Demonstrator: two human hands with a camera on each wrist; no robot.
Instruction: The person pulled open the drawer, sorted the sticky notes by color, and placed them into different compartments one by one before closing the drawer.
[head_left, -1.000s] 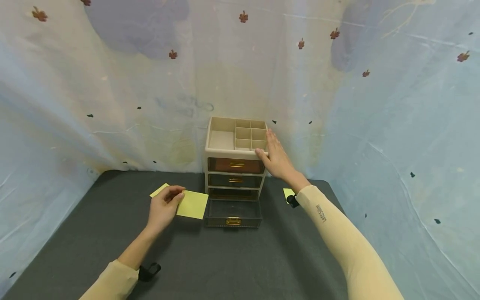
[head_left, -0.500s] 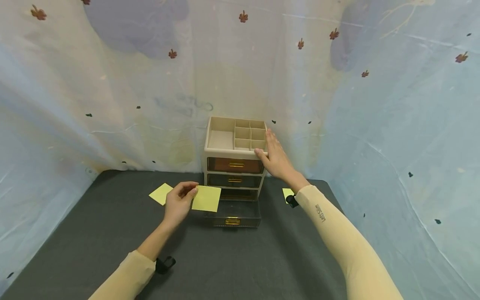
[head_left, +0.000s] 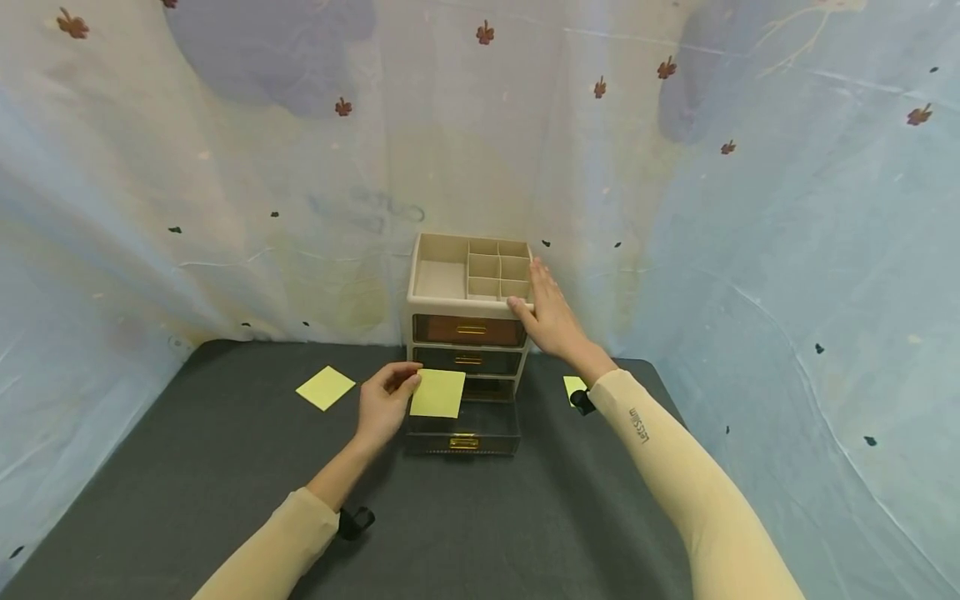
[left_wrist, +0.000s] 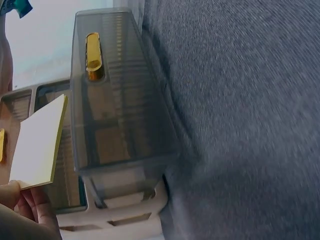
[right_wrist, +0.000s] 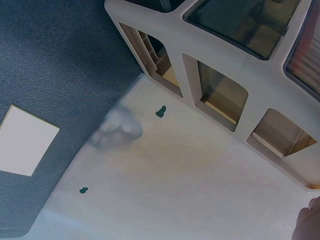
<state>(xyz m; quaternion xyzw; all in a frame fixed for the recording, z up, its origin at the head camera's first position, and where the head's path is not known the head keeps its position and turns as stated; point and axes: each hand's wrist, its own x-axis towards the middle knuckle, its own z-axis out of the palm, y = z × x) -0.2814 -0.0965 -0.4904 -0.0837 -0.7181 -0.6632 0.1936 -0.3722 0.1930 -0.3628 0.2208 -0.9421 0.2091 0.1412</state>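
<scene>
My left hand (head_left: 384,404) pinches a yellow sticky note pad (head_left: 438,393) by its left edge, above the pulled-out bottom drawer (head_left: 463,433). In the left wrist view the sticky note pad (left_wrist: 37,145) shows some thickness and stands in front of the clear drawer (left_wrist: 120,95) with its gold handle. My right hand (head_left: 555,317) rests with extended fingers on the top right edge of the beige desktop drawer organizer (head_left: 472,307). Only a bit of that hand (right_wrist: 306,220) shows in the right wrist view, beside the organizer's side wall (right_wrist: 175,45).
A second yellow sticky note pad (head_left: 326,388) lies on the dark table (head_left: 225,467) to the left. Another yellow pad (head_left: 573,388) lies right of the organizer, partly hidden by the right wrist's camera. A patterned curtain (head_left: 300,167) hangs closely behind and at both sides.
My left hand has moved right with the sticky note pad, from beside the organizer to over the open bottom drawer. The pad left on the table has come into full view. My right hand stays put.
</scene>
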